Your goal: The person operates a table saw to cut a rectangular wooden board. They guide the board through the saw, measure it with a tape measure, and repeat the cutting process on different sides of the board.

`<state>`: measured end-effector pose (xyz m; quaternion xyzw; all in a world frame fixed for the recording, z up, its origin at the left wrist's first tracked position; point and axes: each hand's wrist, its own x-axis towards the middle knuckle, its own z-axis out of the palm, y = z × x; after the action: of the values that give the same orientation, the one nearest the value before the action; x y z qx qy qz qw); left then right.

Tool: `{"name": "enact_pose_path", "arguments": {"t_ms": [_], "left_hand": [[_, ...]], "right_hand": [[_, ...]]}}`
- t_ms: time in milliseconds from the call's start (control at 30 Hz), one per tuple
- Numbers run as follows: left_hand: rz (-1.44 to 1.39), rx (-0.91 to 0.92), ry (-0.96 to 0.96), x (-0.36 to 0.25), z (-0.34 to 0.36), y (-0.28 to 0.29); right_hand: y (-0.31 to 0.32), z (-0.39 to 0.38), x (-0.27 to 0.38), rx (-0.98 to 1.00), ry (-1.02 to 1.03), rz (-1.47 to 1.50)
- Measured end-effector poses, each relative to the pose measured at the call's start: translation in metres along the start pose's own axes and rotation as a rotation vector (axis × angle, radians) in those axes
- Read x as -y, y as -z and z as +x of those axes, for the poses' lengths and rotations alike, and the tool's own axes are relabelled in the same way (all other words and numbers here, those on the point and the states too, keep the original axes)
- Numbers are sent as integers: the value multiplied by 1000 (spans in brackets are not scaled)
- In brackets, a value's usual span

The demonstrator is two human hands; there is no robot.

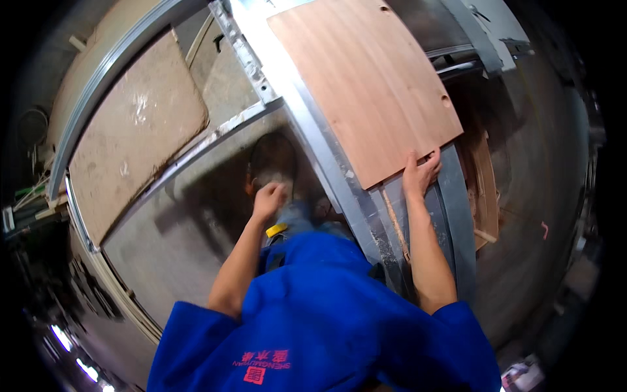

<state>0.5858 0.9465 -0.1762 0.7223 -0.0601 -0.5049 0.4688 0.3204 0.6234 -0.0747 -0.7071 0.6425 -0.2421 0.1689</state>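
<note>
A flat wooden panel with reddish-brown grain lies on a grey metal machine table. Two round holes show near its right edge. At the panel's near edge is my right hand, thumb and fingers gripping that edge, with some fingertips hidden. My left hand hangs apart from the panel, over the gap left of the table. Its fingers are curled into a loose fist, and nothing shows in them.
A worn brown board sits within a metal frame on the left. A metal crossbar joins that frame to the table. Right of the table, wood offcuts stand low down. A yellow object is at my waist.
</note>
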Motion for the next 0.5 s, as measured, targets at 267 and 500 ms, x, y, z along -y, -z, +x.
{"name": "enact_pose_path", "arguments": {"t_ms": [267,500], "left_hand": [[-160,-215,312,168,142,-144],[-131,59,214,195,148,-174]], "right_hand": [[-10,-9,-5,-68,237,-106],[-10,-11,-3,-11,177,-13]]}}
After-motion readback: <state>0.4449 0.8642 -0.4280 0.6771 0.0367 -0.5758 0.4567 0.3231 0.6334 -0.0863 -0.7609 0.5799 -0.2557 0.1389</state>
